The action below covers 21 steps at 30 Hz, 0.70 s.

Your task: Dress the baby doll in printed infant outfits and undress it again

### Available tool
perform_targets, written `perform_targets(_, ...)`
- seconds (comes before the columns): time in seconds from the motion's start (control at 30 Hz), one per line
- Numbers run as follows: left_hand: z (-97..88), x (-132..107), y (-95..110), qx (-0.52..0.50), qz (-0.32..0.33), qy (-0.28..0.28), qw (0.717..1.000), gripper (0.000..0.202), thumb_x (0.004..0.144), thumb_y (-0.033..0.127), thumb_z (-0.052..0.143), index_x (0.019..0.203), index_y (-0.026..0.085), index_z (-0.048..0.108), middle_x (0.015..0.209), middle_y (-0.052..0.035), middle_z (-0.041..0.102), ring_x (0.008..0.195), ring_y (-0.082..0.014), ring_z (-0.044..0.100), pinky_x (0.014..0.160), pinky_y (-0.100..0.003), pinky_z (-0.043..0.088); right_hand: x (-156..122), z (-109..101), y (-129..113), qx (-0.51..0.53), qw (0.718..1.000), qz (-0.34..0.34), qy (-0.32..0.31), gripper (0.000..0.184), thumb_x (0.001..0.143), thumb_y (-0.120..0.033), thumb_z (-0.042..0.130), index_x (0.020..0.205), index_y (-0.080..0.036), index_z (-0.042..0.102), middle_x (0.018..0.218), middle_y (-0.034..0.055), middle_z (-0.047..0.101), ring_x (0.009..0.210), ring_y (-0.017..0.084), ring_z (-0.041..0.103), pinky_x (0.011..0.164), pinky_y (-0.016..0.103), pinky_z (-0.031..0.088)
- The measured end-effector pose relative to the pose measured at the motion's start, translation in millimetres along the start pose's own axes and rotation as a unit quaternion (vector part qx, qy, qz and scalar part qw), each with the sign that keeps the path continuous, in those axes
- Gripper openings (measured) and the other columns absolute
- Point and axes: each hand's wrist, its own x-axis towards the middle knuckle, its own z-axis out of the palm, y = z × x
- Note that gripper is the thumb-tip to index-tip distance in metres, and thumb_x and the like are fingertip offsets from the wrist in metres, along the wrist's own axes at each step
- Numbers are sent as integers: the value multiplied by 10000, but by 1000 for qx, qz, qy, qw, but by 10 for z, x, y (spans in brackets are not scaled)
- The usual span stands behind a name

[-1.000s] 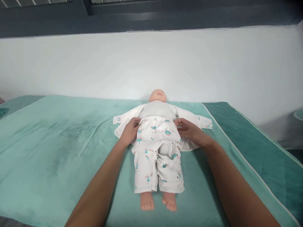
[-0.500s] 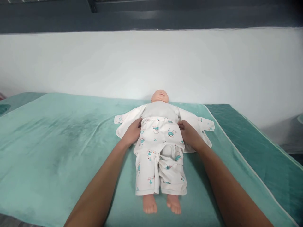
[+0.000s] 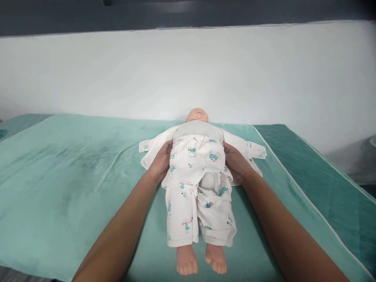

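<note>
A baby doll (image 3: 197,114) lies on its back, head away from me and bare feet toward me. It has on white printed baby pants (image 3: 194,160), pulled up over its belly, with an opening at the crotch. A white long-sleeved baby shirt (image 3: 160,137) is spread open under it, sleeves stretched to both sides. My left hand (image 3: 162,159) is closed on the left side of the pants near the waistband, its fingertips partly hidden. On the other side, my right hand (image 3: 235,159) grips the pants at the same height, fingers partly tucked behind the cloth.
A light green blanket (image 3: 73,176) covers the surface under the doll, with a darker green cover (image 3: 317,168) at the right. Behind the doll's head stands a white wall (image 3: 188,70). A dark beam (image 3: 188,13) crosses the top.
The pants and both hands appear slightly nearer and larger, and the waist area looks raised a little. My fingers have slid further behind the sides of the pants. The camera view has tilted slightly.
</note>
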Motion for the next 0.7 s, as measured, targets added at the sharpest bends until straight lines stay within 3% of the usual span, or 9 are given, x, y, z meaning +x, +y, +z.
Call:
perform_targets(0.1,-2,-30,-2,51,14,3,999,394,720,204,629,1111,226,588,1053,-23,691,958,-218,635,843,-332,517,9,-96,6,-9,1000,17,-16,291,624,-207,794,818,-222,578,862,-9,693,763,164,637,669,299,500)
perform_targets(0.23,-45,-1,-91,168,79,25,982,376,770,263,558,1144,226,556,1137,-34,660,1010,-210,603,918,-349,477,-7,-182,43,-61,998,12,-3,260,656,-219,778,830,-213,585,814,-18,674,679,126,594,621,260,463)
perform_targets(0.33,-82,13,-105,266,131,13,955,387,769,262,546,1151,203,543,1194,-51,637,1053,-222,583,977,-364,438,-12,-146,81,-109,993,-17,46,228,682,-240,746,815,-212,562,778,-32,654,640,111,558,586,240,428)
perform_targets(0.47,-125,-5,-60,332,146,-31,931,453,762,262,573,1208,206,517,1197,-71,634,1074,-257,581,969,-377,441,0,-32,104,-161,980,-53,103,209,676,-243,714,770,-213,530,711,-46,612,629,107,515,578,231,406)
perform_targets(0.7,-134,11,-122,380,192,9,905,391,834,250,459,1219,219,518,1146,-66,650,1088,-261,577,973,-395,425,-18,42,104,-144,982,-84,93,208,703,-293,695,798,-228,522,774,-40,629,664,123,526,625,252,424)
